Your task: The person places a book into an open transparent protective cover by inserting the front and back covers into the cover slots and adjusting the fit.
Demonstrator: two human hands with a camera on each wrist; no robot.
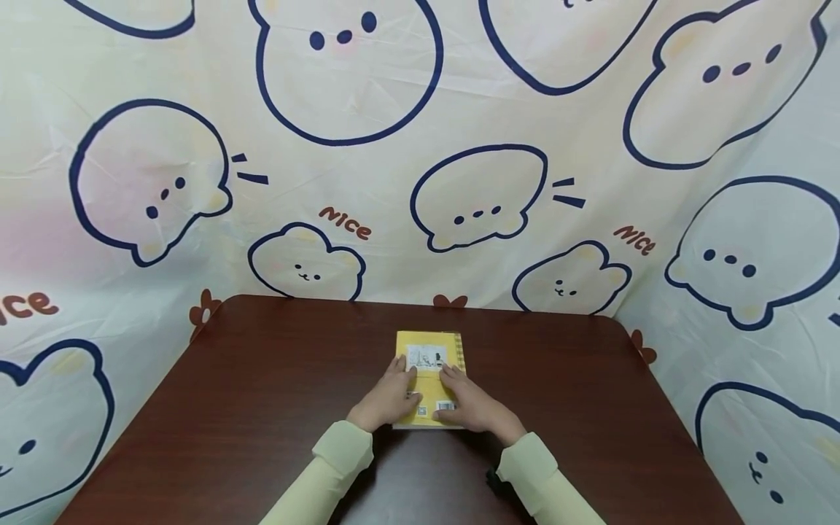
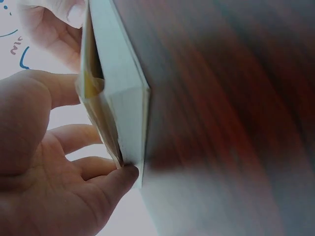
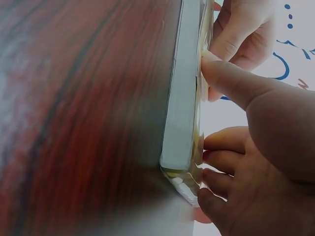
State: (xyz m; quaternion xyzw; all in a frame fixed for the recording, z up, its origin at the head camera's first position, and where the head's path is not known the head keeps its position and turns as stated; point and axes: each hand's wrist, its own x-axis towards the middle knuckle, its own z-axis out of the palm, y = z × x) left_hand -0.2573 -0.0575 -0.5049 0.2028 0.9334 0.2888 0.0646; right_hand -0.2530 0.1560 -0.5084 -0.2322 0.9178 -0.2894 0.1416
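Observation:
A yellow book lies flat on the table, with a small line drawing and a barcode on the face turned up. My left hand rests on its left side, fingers stretched over the cover. On the right side my right hand lies likewise, its fingers touching the cover. In the left wrist view, a clear plastic jacket stands slightly away from the page block, and a fingertip touches the edge. The right wrist view shows the white page edges and right fingers along the jacket.
The dark brown wooden table runs out around the book on all sides. A pale curtain printed with bear outlines hangs behind it and at both sides. A small black thing shows beside the right sleeve.

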